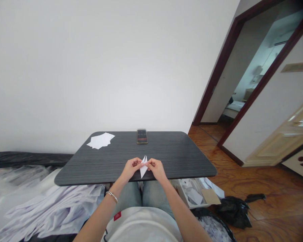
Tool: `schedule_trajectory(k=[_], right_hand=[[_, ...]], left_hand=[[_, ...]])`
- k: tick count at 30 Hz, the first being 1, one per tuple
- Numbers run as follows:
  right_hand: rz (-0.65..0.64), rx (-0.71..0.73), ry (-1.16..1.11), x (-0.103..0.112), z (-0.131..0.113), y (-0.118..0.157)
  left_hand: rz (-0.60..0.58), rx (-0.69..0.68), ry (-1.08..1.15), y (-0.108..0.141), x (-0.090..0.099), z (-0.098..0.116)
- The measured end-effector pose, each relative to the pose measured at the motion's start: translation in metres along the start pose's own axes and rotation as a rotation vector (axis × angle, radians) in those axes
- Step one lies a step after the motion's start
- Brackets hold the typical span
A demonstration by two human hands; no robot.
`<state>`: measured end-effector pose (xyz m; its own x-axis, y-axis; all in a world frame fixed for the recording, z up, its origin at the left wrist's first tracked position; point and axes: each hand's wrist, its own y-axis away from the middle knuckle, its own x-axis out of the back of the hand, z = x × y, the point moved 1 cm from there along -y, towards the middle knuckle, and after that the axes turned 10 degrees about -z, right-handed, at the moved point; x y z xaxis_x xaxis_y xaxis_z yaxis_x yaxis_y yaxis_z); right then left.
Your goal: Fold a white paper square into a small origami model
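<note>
- Pinching a narrow folded white paper shape from both sides, we hold it over the dark wood-grain table, near its front edge.
- Our left hand and right hand are both closed on its upper part, an even grip that seems to keep the folds steady.
- Loose white paper sheets lie stacked toward the table's far left, well apart from our hands.
- Near the far edge lies what is probably a phone, though blur hides its details.

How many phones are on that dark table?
1: a phone near the far edge of the dark table, to the right of the loose white paper sheets. Another could be hidden beneath those sheets.
</note>
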<state>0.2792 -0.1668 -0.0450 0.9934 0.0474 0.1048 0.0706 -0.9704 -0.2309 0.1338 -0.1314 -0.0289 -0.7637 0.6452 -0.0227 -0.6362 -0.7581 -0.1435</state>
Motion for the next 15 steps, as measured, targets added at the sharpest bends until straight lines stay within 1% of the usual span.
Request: schedule_trajectory(k=[4, 8, 15], right_hand=[[0.012, -0.014, -0.017, -0.0002, 0.0007, -0.0004], [0.008, -0.012, -0.018, 0.0001, -0.0001, -0.0004], [-0.063, 0.005, -0.036, -0.0009, -0.0036, 0.0009]], left_hand=[[-0.004, 0.013, 0.042, 0.0011, 0.0000, 0.0021], [-0.004, 0.022, 0.037, 0.0015, -0.0007, 0.0039], [0.090, 0.004, -0.005, 0.0026, -0.0001, 0.0037]])
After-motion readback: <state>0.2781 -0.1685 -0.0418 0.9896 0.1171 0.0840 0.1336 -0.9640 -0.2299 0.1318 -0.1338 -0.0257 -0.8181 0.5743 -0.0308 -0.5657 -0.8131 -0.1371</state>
